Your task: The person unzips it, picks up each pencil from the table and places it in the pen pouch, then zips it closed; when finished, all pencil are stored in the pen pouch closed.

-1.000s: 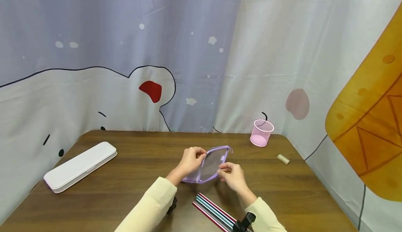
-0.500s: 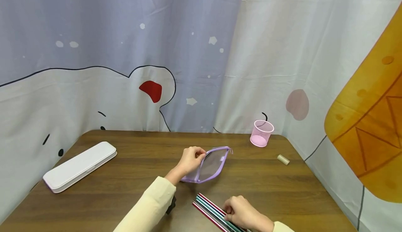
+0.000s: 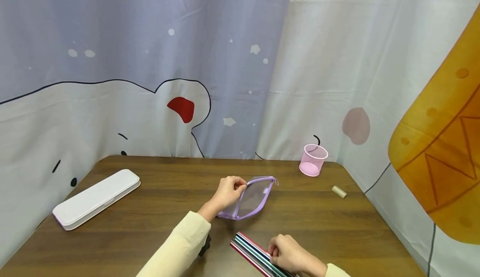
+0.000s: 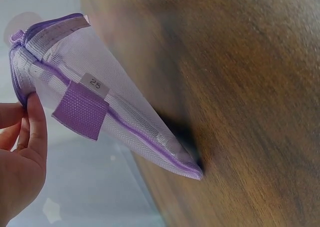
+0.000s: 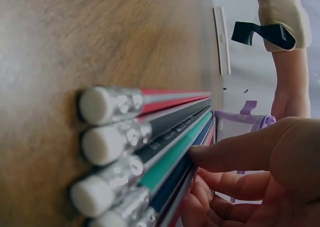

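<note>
Down comes the right hand [image 3: 290,255], off the purple-trimmed mesh pouch [image 3: 253,200] it was touching a second ago and onto the row of pencils [image 3: 252,253] at the near side of the worktop [image 3: 168,177]. Thumb and curled fingers pinch at the row's right side; how many pencils they take is hard to tell. Up beyond, the left hand [image 3: 228,189] still pinches the pouch by its edge, mid-worktop, mouth gaping, one corner touching the wood. White eraser ends [image 5: 99,106] point near and right. Over left lies a white case [image 3: 96,200]; far right stands a pink cup [image 3: 313,162], a small pale cylinder [image 3: 339,191] nearer.
</note>
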`<state>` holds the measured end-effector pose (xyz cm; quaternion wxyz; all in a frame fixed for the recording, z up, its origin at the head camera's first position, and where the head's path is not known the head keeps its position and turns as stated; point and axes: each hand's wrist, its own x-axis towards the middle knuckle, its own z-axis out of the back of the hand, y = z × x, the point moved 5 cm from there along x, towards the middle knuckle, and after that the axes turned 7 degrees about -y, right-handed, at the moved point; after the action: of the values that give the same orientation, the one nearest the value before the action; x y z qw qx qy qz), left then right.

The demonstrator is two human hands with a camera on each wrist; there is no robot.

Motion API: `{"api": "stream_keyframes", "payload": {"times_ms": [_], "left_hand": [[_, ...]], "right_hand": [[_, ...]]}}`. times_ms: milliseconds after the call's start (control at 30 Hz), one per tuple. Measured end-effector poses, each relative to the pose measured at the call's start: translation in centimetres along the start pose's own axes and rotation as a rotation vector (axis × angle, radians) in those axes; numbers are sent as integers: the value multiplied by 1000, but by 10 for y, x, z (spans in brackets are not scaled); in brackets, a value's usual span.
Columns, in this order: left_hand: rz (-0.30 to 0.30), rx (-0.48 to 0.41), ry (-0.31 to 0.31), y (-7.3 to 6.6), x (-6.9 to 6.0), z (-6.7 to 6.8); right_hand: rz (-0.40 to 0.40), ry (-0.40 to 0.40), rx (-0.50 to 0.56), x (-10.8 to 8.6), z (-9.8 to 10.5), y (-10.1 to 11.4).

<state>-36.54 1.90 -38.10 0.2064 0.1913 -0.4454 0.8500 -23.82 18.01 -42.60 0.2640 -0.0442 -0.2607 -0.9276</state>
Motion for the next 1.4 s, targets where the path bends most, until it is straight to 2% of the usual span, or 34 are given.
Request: {"api": "stream_keyframes", "payload": {"times_ms": [200, 433, 500, 633, 733, 867, 1000, 1067, 1267, 1400], "left_hand": [[9, -4, 3, 2, 0, 1], [20, 13, -14, 3, 2, 5], [32, 17, -23, 3, 2, 7], [37, 17, -20, 3, 3, 9], [35, 16, -22, 3, 3, 9], [43, 11, -31, 4, 3, 7], [42, 0, -45, 2, 2, 5], [42, -2, -57, 1, 2, 5], [32, 5, -99, -1, 0, 0], [28, -1, -93, -3, -2, -4]], "right_hand": [[-13, -17, 34, -2, 2, -1], [-93, -48, 191, -12, 18, -10], [-98, -76, 249, -12, 27, -11], [-99, -185, 373, -6, 46, -16], [-177, -259, 500, 2, 57, -22], [-337, -378, 643, 16, 64, -33], [-453, -498, 736, 28, 60, -41], [-488, -527, 797, 35, 54, -43], [-578, -504, 943, 53, 28, -42], [-635, -498, 992, 63, 12, -44]]}}
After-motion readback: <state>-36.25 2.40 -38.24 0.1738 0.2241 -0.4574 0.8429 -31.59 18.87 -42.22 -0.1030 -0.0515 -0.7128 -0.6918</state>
